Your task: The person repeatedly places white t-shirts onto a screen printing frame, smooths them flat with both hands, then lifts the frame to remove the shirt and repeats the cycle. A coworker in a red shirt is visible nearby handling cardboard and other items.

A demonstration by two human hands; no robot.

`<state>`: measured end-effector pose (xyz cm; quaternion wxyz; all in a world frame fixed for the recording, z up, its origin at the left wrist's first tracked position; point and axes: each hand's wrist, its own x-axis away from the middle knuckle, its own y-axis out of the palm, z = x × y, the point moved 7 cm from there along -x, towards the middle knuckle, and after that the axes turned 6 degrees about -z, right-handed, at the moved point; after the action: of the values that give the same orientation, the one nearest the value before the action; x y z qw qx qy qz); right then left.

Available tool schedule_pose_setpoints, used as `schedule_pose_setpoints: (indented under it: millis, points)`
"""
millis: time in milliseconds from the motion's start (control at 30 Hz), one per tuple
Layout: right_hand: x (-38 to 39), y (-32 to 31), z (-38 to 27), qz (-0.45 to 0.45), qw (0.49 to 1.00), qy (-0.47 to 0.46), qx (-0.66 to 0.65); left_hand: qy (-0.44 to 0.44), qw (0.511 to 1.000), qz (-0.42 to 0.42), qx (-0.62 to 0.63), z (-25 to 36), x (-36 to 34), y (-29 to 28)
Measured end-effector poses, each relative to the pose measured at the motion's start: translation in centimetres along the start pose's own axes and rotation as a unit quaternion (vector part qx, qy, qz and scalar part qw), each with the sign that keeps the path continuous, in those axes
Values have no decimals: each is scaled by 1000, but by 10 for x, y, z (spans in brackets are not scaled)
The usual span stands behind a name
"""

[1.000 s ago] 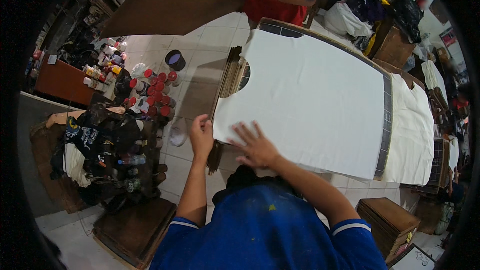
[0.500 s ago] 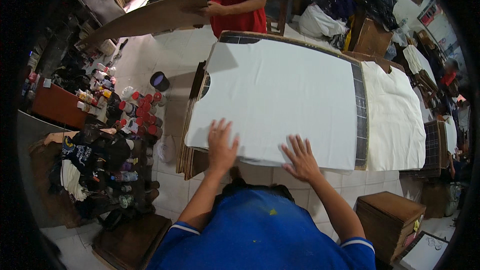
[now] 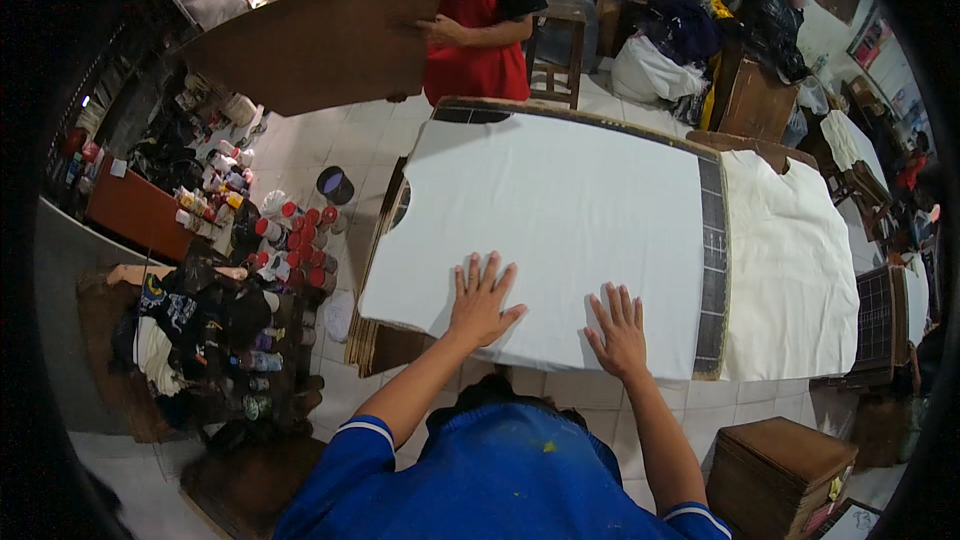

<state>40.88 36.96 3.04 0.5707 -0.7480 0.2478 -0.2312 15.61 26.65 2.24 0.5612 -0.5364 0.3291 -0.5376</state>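
Observation:
A white fabric piece [image 3: 560,200] cut like a shirt panel lies spread over a dark gridded board [image 3: 711,260] on top of a stack of boards. My left hand [image 3: 483,301] rests on the fabric close to its near edge, fingers spread and palm down. To its right, my right hand [image 3: 618,332] also lies on the cloth near that edge, fingers apart. Neither hand holds anything. Beside the white piece, to the right, a cream fabric panel [image 3: 790,265] is spread with some wrinkles.
Across the stack, a person in red [image 3: 480,50] holds a large brown board [image 3: 320,50]. At left, several red-lidded jars [image 3: 300,240] stand on the tiled floor near a dark bucket [image 3: 335,185]. A stack of brown boards [image 3: 780,470] sits at lower right.
Both my hands have shifted right along the fabric, the left one more. The other person's brown board has tilted so more of its face shows. My view has shifted slightly.

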Motion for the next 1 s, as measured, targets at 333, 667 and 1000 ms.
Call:
schedule_pose_setpoints:
  millis: [333, 667, 1000]
  points:
    - [-13, -10, -1, 3, 999, 39, -19, 116, 992, 27, -39, -95, -187, -67]
    - [-18, -5, 5, -25, 995, 86, -36, 196, 978, 67, -18, -103, -294, -95]
    - [-17, 2, 8, -28, 996, 77, -23, 171, 982, 80, -5, -123, -342, -108]
